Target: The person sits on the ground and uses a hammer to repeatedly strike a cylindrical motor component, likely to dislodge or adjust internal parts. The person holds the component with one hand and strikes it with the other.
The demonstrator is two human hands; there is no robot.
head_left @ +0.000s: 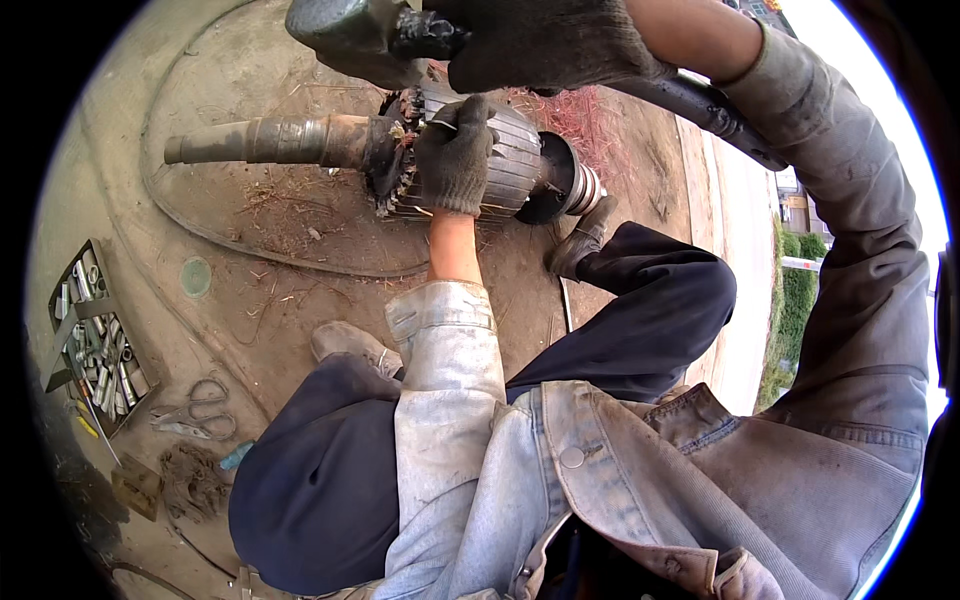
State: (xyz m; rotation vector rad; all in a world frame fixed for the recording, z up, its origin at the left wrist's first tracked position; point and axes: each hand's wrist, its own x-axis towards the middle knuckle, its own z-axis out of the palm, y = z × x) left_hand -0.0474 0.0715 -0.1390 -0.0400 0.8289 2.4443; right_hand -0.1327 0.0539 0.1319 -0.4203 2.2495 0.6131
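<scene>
A motor rotor [515, 150] lies on its side on the dirt, its thick steel shaft [300, 140] pointing left and ragged winding ends [385, 165] around its left face. My gloved left hand [455, 155] is closed in a fist against the rotor near those ends. A thin light-coloured sliver shows by its fingers; what the fist grips is mostly hidden. Above and nearer the camera, my gloved right hand [550, 45] is wrapped round a sledgehammer [345, 35]. The hammer's heavy head hangs over the rotor's left side, and its handle runs back under my right forearm.
On the left sits an open tray of sockets [100, 345], with scissors [200, 410] and a dirty rag [195, 480] nearby. A black cable [250, 250] curves round the shaft. Reddish wire scraps [575, 125] lie behind the rotor. My shoes [355, 345] flank the work.
</scene>
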